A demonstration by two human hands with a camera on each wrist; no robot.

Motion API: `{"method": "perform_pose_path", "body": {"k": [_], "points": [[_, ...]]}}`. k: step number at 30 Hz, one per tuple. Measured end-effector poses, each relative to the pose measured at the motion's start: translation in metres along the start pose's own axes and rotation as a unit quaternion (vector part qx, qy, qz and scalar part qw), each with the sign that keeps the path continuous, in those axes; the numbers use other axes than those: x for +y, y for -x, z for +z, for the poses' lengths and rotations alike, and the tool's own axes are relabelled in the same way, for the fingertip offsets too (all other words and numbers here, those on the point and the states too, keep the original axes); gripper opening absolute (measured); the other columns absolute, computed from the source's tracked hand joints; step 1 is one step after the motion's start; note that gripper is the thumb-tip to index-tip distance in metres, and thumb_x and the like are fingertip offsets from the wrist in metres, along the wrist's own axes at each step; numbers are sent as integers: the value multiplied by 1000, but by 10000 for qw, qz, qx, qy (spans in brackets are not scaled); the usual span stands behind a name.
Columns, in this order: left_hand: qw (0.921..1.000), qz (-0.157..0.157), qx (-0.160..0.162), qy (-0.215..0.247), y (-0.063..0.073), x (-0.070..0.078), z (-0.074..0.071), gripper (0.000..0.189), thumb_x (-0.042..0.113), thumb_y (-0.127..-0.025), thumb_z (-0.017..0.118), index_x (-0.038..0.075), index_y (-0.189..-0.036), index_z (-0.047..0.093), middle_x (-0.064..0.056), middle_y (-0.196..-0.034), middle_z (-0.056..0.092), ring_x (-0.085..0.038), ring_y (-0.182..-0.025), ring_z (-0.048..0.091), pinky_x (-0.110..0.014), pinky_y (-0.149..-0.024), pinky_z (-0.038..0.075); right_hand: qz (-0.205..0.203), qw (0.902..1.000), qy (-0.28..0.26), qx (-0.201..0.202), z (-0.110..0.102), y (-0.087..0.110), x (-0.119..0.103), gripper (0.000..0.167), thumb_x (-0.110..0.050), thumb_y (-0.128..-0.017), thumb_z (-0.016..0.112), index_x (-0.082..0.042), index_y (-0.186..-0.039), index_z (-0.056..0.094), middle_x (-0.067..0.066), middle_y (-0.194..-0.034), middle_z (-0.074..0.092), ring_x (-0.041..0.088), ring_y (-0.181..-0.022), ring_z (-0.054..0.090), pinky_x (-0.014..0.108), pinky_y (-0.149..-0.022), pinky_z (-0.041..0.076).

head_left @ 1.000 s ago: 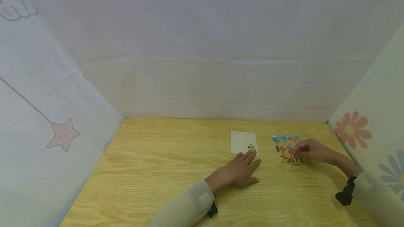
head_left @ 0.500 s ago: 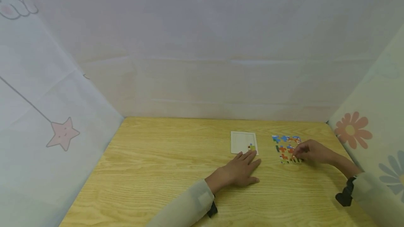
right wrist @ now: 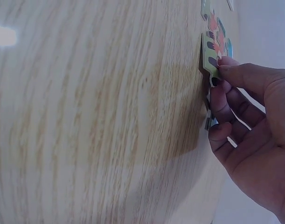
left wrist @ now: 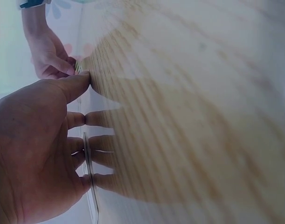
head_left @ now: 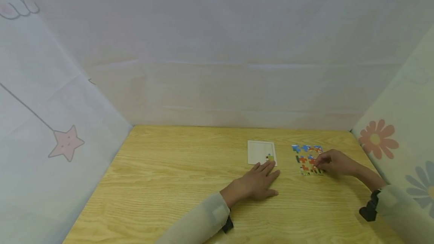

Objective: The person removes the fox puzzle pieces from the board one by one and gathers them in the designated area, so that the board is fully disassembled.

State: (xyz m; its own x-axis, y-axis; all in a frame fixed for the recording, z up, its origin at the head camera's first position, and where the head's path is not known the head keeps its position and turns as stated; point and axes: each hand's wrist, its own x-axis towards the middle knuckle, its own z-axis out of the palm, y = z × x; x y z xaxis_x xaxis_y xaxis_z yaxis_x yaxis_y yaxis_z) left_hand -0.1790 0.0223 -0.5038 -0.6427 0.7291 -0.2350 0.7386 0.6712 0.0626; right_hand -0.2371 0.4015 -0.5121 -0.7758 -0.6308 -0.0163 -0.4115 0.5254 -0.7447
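Observation:
A square wooden puzzle tray [head_left: 259,151] lies on the table, with one green-and-red puzzle piece [head_left: 270,158] in its lower right corner. My left hand [head_left: 257,183] is spread, palm down, its fingertips at the tray's near edge. To the right, several loose puzzle pieces [head_left: 303,159] in blue, white, orange and green form a rough square. At their near right corner my right hand [head_left: 335,162] pinches a green puzzle piece with dark marks [right wrist: 210,54] between thumb and fingers. In the right wrist view this piece is tilted, one edge slightly above the table. My fingers hide part of it.
The light wooden table [head_left: 162,183] ends at a white cloth backdrop [head_left: 196,48] behind. Printed cloth walls [head_left: 407,134] stand at both sides, the right one close to my right forearm. A black strap [head_left: 370,206] hangs at my right cuff.
My right fingers have shifted slightly at the near right pieces, and the lower right piece has turned a little under them. The left hand and the tray have stayed in place.

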Motion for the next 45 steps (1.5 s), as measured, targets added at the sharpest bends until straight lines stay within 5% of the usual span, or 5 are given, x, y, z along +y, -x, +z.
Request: {"method": "perform_pose_path", "body": {"k": [10,16,38,45], "points": [[10000,-7,55,11,0,1,-1,75,62,-109,42,26,-171,22,-2,-179,9,-16,-165,8,-37,-131,19,182,9994,203,205,1,-1,-4,11,-2,-101,69,-7,-105,79,5,-100,77,11,-84,70,28,-66,56],[10000,-1,67,31,0,0,1,75,63,-109,41,26,-171,22,-2,-179,8,-16,-165,7,-37,-132,18,-86,9989,336,312,3,-9,-11,10,-4,-101,70,-3,-107,78,7,-96,77,14,-81,71,28,-66,57],[9998,11,-28,184,-1,-1,1,75,62,-110,40,25,-172,20,-5,-179,5,-20,-165,7,-39,-132,16,-544,9967,422,427,28,-82,-46,13,-5,-102,70,-2,-113,77,14,-108,76,16,-92,70,30,-75,59],[9998,-7,-56,173,-2,-1,2,75,63,-109,39,26,-171,20,-5,-179,5,-20,-165,7,-39,-132,16,-252,9991,287,208,35,-104,-52,17,-8,-104,69,-2,-117,77,14,-115,76,20,-103,69,33,-85,59]]}}
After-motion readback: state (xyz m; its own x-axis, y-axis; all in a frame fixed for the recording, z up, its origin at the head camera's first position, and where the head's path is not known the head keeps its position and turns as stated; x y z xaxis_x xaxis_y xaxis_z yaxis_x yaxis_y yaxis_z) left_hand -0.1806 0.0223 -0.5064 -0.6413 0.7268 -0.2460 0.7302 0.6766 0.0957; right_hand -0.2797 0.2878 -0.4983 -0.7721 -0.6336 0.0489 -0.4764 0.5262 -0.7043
